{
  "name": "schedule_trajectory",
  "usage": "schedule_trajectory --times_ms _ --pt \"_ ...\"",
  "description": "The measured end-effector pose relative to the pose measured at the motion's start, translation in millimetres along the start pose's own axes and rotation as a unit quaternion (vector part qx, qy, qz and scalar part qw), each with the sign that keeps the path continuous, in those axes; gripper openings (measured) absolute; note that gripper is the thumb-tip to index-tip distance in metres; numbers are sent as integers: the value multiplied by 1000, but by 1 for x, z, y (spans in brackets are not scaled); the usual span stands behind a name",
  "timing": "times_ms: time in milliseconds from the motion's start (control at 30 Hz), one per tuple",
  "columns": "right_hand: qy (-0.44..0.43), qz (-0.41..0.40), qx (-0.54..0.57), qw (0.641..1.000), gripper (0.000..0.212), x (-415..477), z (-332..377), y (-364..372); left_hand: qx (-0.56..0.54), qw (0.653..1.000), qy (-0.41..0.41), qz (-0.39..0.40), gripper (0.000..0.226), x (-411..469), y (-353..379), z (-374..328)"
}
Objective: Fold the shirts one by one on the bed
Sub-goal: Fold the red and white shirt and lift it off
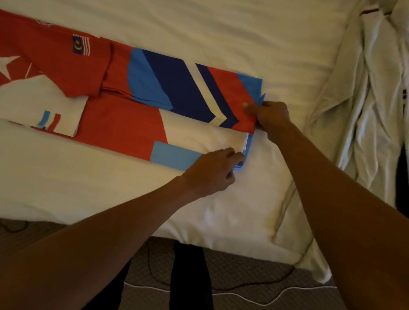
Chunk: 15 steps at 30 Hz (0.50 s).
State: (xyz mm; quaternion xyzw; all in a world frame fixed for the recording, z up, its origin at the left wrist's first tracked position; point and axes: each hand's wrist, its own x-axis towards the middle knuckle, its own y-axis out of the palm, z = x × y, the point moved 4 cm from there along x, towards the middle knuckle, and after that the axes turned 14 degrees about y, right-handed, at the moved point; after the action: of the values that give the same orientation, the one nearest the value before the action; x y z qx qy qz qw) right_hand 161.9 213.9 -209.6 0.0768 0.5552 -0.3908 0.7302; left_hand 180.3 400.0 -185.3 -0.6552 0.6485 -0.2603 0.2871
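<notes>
- The bed [169,0] takes up most of the view: white sheet, a bit rippled, with its near edge running across the bottom above a dim floor.
- On the right there's a crumpled white heap [395,105] with some dark bits in it. Could be the next shirts or just bedding, I honestly can't tell.
- The shirt [121,124] is red, white and blue, and it lies flat across the left and middle of the bed. It's already narrowed into a long strip with a sleeve folded in on top, and a little flag patch [81,45] shows up near the shoulder end.
- So my read is that the lengthwise folds are done and the crosswise fold is the step in hand.
- Both hands are at the hem end on the right, a little apart, one at each corner.
- The right hand [269,117] pinches the far corner with the thumb on top of the cloth.
- The left hand [211,172] has its fingers curled round the near corner, where the blue edge is.
- Next move as I'd guess it: lift both corners together and carry the hem left toward the collar. Keep them level, or the layers will slide and the strip will skew.
</notes>
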Motion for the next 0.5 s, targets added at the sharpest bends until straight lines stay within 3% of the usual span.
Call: schedule_trajectory --times_ms 200,367,500 --pt "46 50 113 991 38 -22 5 6 -100 990 -70 -68 44 -12 -26 -4" --pt "-26 2 117 993 37 -53 35 15 -186 962 -149 -137 43 -35 -78 2" --pt "-85 -20 87 992 13 -89 79 43 -255 928 -234 -141 33 -66 -122 21"
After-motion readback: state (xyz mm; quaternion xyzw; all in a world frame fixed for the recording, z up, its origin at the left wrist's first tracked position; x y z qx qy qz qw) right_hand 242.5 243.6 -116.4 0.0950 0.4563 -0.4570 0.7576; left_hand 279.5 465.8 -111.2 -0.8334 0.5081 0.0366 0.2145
